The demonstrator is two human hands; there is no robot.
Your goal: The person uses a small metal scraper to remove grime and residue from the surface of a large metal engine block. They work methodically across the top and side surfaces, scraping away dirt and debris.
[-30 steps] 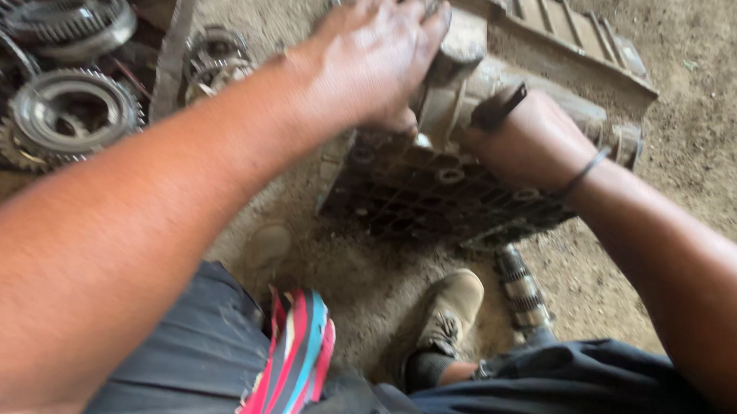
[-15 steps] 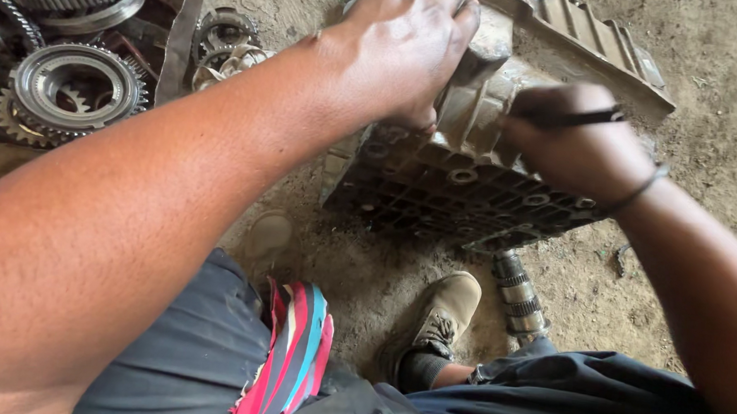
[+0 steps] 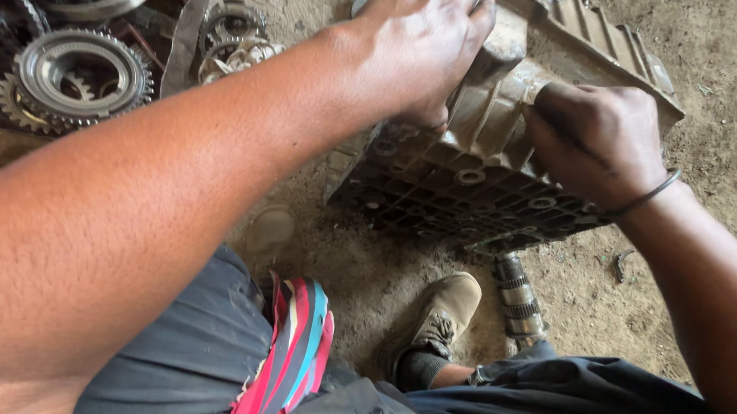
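Grey cast metal, dull and grimy, makes up the gearbox housing [image 3: 503, 155] that lies tilted on the dirt floor [image 3: 707, 48] in the upper middle of the view; its upper face carries long raised ribs, and its near face is a dark grid of thin webs with round bosses set among them. The left hand [image 3: 421, 48] lies flat over the housing's top edge, fingers spread a little and curled over the far side, palm pressed on the metal. The right hand [image 3: 595, 138] is closed in a tight fist against the ribbed side, knuckles up and smeared with dark grease; whether something thin is gripped inside the fist cannot be told. A thin dark band [image 3: 646, 194] circles the right wrist. Below the housing a short splined steel shaft [image 3: 520, 300] rests on the ground, just beside a scuffed tan boot [image 3: 438, 318] with worn laces. To the upper left sits a pile of toothed steel gear rings [image 3: 80, 74], round and hollow, their teeth fine and even, with smaller gears [image 3: 231, 31] near them. Dark, soft trouser cloth fills the bottom of the view, and a striped rag [image 3: 292, 353] in pink, red and blue lies over the left thigh.
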